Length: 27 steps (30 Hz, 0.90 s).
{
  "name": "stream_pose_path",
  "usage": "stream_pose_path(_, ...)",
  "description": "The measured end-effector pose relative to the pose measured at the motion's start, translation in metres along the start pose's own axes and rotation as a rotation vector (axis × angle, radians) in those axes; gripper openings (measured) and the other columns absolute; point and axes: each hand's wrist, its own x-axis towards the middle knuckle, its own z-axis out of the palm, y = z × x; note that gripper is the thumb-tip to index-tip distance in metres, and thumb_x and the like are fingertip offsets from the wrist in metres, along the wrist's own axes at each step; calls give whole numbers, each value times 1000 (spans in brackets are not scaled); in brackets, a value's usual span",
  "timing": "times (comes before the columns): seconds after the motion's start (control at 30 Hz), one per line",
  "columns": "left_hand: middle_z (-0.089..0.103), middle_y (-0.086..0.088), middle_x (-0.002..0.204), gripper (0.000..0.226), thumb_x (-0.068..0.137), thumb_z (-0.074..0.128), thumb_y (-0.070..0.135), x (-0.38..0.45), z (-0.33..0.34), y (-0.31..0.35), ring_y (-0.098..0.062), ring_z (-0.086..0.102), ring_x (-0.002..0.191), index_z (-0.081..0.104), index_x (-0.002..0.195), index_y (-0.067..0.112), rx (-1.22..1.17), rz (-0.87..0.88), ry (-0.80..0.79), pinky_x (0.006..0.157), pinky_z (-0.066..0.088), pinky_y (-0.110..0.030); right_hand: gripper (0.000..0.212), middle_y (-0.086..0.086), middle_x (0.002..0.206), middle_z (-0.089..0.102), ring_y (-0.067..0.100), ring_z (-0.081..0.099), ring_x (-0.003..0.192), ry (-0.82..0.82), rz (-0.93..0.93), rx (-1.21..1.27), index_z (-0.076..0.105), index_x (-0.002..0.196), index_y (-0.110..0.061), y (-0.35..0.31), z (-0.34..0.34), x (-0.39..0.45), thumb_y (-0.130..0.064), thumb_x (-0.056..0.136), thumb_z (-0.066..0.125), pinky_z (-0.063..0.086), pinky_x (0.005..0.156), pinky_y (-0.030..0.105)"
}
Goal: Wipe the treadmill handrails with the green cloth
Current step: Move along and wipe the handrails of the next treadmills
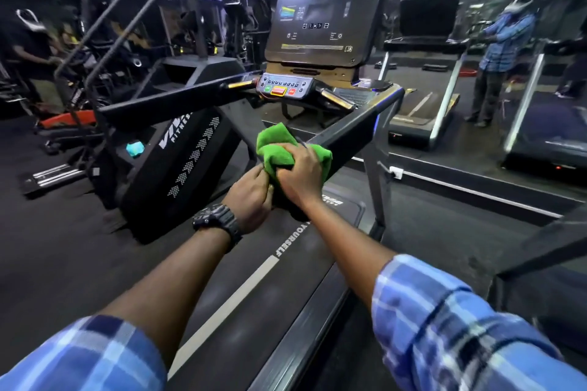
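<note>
your blue plaid sleeves [451, 324] frame the matte treadmill belt [286, 263]. your right hand [300, 176] is clenched around the bunched, fuzzy green cloth [276, 149] at the near end of the flat, angular right handrail [349, 130]; your left hand [251, 197] pinches the cloth's lower fold. the left handrail [165, 100] stands well apart.

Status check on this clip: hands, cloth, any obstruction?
Left hand and right hand both gripping green cloth. Cloth bunched against right handrail. Nothing blocking the rail.
</note>
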Motion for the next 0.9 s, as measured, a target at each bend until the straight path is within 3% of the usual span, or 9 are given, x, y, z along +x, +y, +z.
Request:
stream_pose_path(0.13,55,-14,120,36,92,42,22,-5,-2,11,-33,55,107,42,125,9,-91,-160,34,90,42,-39,52,4,124,62,28,51,119,-83,-142,5,64,123,-29,38,-26,-30,-22,72,57,40,104,36)
stream_pose_path(0.23,47,-10,115,26,92,49,22,-3,-3,17,-38,56,93,42,116,12,-82,-229,58,81,46,-47,40,9,113,67,34,58,109,-249,-10,-314,67,110,-27,11,-32,32,-29,73,53,43,90,37)
stream_pose_path(0.33,46,-9,108,20,91,53,20,-2,-6,20,-34,54,91,46,108,11,-33,-221,63,81,46,-48,37,10,111,69,34,61,107,-434,-76,-498,68,109,-24,-15,-25,57,-33,75,55,44,90,38)
stream_pose_path(0.5,56,-11,106,24,90,51,25,-6,-8,24,-32,57,97,54,107,8,83,-191,82,82,47,-43,59,6,128,61,28,47,127,-297,-344,-56,61,126,-30,62,-38,-6,-27,67,55,32,111,37)
stream_pose_path(0.57,60,-8,109,25,90,53,27,-7,-8,27,-30,60,99,57,109,11,83,-224,98,82,49,-43,58,9,123,62,32,50,121,-263,-289,-79,61,125,-29,70,-38,8,-29,67,54,35,106,37)
stream_pose_path(0.67,63,-6,109,22,88,59,24,-4,-11,32,-29,62,99,60,107,13,108,-251,122,81,50,-40,42,8,104,69,33,59,104,-235,-36,-303,69,108,-29,17,-30,44,-34,69,56,43,90,40)
stream_pose_path(0.73,64,-8,104,18,87,61,20,-4,-12,36,-31,61,95,60,103,11,133,-260,131,78,47,-36,39,6,101,70,31,60,104,-262,-105,-344,70,104,-28,-2,-26,45,-35,68,57,44,92,42)
stream_pose_path(0.83,63,-10,99,15,84,58,21,-5,-11,35,-35,60,90,57,96,11,144,-271,133,72,47,-39,61,6,124,63,29,48,125,-266,-281,-47,63,123,-32,46,-24,-6,-27,62,62,38,103,39)
stream_pose_path(0.9,64,-6,105,22,84,55,27,-5,-9,34,-32,62,95,59,101,14,126,-285,136,76,50,-40,81,9,146,46,30,34,139,-296,-279,94,48,137,-37,85,-30,-42,-26,62,74,34,112,40)
